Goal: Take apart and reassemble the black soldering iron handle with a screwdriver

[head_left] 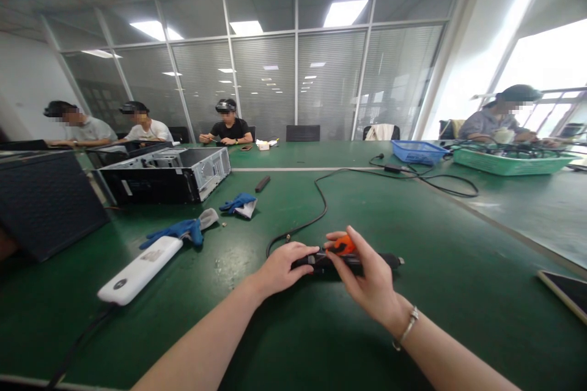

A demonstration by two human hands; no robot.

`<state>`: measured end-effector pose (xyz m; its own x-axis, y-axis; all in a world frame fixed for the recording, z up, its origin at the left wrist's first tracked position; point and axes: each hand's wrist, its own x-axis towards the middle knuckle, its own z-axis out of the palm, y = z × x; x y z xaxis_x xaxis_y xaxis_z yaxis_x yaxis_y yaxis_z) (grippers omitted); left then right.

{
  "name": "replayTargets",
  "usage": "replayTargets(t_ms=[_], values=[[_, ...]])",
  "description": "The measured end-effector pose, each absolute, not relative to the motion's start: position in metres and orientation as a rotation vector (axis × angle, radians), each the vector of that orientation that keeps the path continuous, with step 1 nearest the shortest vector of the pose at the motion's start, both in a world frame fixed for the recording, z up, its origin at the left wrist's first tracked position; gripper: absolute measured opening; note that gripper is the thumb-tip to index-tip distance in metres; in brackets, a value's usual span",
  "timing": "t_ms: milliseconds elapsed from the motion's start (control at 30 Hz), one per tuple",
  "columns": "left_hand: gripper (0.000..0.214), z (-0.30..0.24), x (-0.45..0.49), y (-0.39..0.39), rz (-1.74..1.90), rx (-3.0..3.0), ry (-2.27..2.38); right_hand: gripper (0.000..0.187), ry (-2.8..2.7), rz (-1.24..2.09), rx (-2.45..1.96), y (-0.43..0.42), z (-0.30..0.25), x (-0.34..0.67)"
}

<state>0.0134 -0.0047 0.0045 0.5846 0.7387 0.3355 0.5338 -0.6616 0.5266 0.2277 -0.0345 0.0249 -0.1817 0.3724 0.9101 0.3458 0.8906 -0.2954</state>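
A long black device (389,259) lies on the green table (321,330) in front of me, with a black cable (316,217) running from its left end toward the far side. My left hand (282,269) rests on the device's left part, fingers curled down onto it. My right hand (367,278) is closed round an orange-handled tool (343,245), held against the top of the device. A bracelet sits on my right wrist.
A white oblong box (140,269), blue gloves (183,230) and an open computer case (169,174) lie to the left. A dark panel (41,201) stands far left. Baskets (418,150) and a phone (566,293) are on the right. Several people sit around the table.
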Motion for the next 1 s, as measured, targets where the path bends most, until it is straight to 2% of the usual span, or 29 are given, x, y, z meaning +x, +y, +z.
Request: replayTargets(t_ms=[167, 500, 700, 867, 1000], values=[[0.048, 0.0039, 0.0138, -0.005, 0.772, 2.419, 0.996, 0.073, -1.581, 0.173, -0.617, -0.0295, 0.025, 0.2329], [0.049, 0.0063, 0.0212, -0.0137, 0.787, 2.413, 0.919, 0.066, -1.712, 0.271, -0.752, -0.0247, 0.0268, 0.2328], [0.046, 0.0048, 0.0219, -0.0128, 0.796, 2.423, 0.936, 0.055, -1.81, 0.093, -0.784, -0.0274, 0.0281, 0.2301], [0.047, 0.0025, 0.0216, -0.0113, 0.817, 2.413, 0.933, 0.063, -1.859, 0.169, -0.759, -0.0311, 0.0248, 0.228], [0.045, 0.0021, 0.0216, -0.0107, 0.807, 2.412, 0.934, 0.058, -1.859, 0.023, -0.755, -0.0297, 0.0252, 0.2294]])
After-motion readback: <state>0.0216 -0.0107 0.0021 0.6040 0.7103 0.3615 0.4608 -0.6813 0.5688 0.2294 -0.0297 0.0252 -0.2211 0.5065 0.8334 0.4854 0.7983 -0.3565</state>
